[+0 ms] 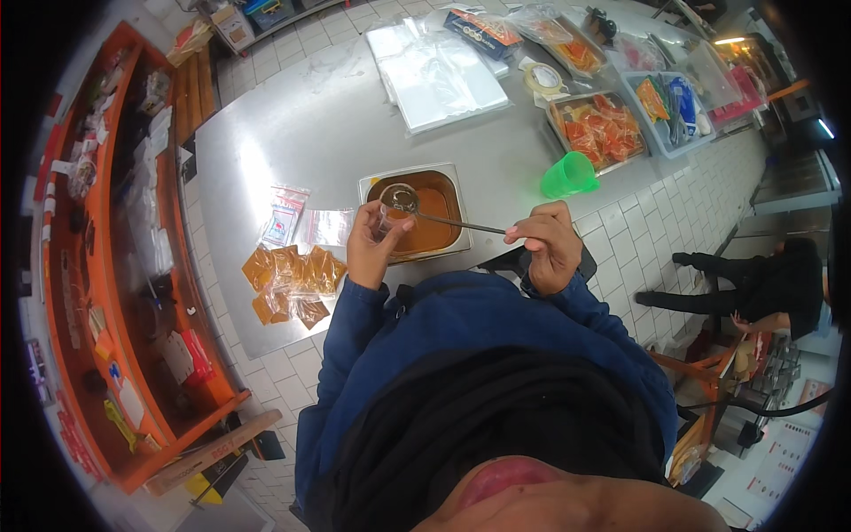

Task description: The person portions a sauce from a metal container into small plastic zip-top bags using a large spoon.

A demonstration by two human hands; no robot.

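Observation:
My left hand (374, 243) holds a small clear plastic cup or bag (393, 218) over the left side of a steel pan (465, 234) of orange-brown sauce. My right hand (548, 245) grips the handle end of a metal ladle (459, 222), whose round bowl (399, 197) rests at the mouth of the clear container. To the left of the pan lie several small bags of brown sauce (292, 276), with flat zip bags (329, 227) above them. A translucent green jug (569, 175) lies or leans to the right of the pan.
Stacked clear plastic bags (445, 83) lie at the far side of the steel table (292, 126). A tray of red-orange sauce bags (602, 130), a tape roll (543, 78) and a bluish plastic bin (671, 116) are at right. Orange shelves (126, 266) stand left; a person (764, 282) is at right.

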